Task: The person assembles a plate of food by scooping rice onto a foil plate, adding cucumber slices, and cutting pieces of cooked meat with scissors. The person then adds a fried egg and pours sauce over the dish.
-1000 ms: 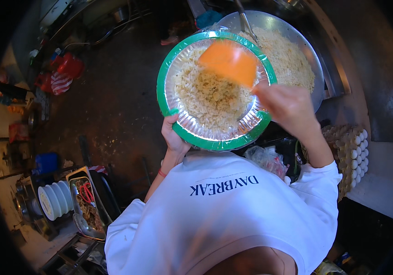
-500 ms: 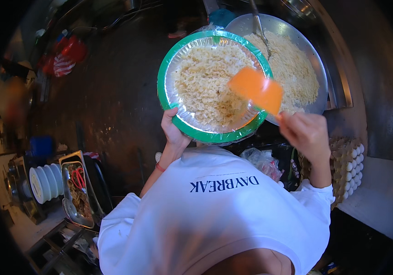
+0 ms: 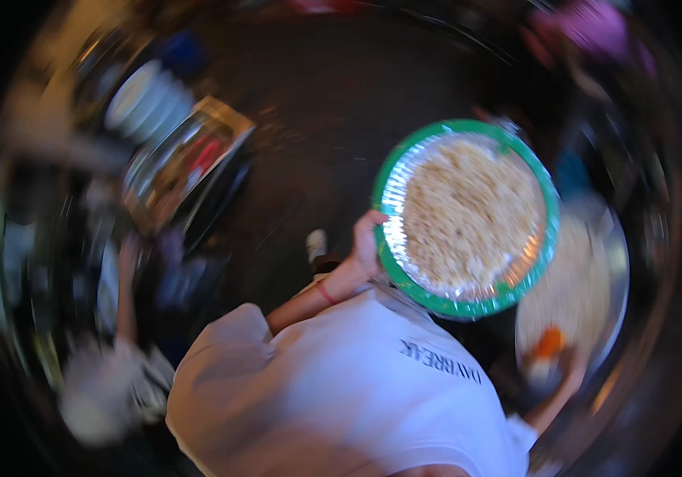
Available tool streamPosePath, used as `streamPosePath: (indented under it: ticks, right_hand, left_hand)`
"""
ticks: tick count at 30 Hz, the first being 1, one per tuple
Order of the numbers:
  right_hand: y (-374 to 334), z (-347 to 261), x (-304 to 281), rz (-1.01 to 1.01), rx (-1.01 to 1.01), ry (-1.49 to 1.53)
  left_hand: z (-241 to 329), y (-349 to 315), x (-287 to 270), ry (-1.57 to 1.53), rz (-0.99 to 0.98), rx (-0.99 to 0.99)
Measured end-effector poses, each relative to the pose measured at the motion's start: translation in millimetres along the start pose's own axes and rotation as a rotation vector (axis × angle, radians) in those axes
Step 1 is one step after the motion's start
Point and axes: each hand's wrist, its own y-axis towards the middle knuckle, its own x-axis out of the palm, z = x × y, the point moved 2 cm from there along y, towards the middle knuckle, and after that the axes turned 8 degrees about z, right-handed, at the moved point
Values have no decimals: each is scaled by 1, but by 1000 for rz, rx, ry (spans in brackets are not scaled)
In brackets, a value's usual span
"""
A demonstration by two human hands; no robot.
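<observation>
My left hand (image 3: 367, 245) is closed on the near left rim of a round plate with a green rim (image 3: 389, 253) and a shiny silver inner edge. Light-coloured cooked rice (image 3: 472, 215) fills its middle. Low on the right, my right hand (image 3: 570, 369) is blurred at the near end of a large metal bowl (image 3: 621, 278). An orange spatula (image 3: 550, 342) shows at its fingers; the grip itself is smeared. More rice (image 3: 575, 290) lies in that bowl, partly behind the plate.
At the left, a metal tray with food (image 3: 178, 171) has red-handled tongs or scissors (image 3: 205, 155) in it. White stacked discs or spools (image 3: 148, 102) stand beyond it. Another person in a light top (image 3: 102, 393) is at lower left; a blurred pink shape (image 3: 591, 28) is at far right.
The view has swung to the right, blurring things. My right hand with the orange spatula has left the plate and come down to the metal bowl. My left hand still holds the plate.
</observation>
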Motion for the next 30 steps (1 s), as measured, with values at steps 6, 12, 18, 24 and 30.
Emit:
streamPosePath:
  ticks: [6,12,18,24,30]
  right_hand:
    - [-3,-8,-171,659,41,203]
    - [53,-121,-167,284,-754,1042]
    - [144,-282,-79,-458,-1050,1006]
    - [147,-382,-141,-611,-1120,1293]
    - [205,-431,-171,-227,-1356,1294]
  left_hand:
    - [-18,-32,25,-197,-46,429]
    - [-47,-64,33,-280,171,798]
    - [-74,-57,34,-245,621,1088]
    - [-78,-58,82,-465,617,1135]
    - [-99,-41,53,-474,650,1334]
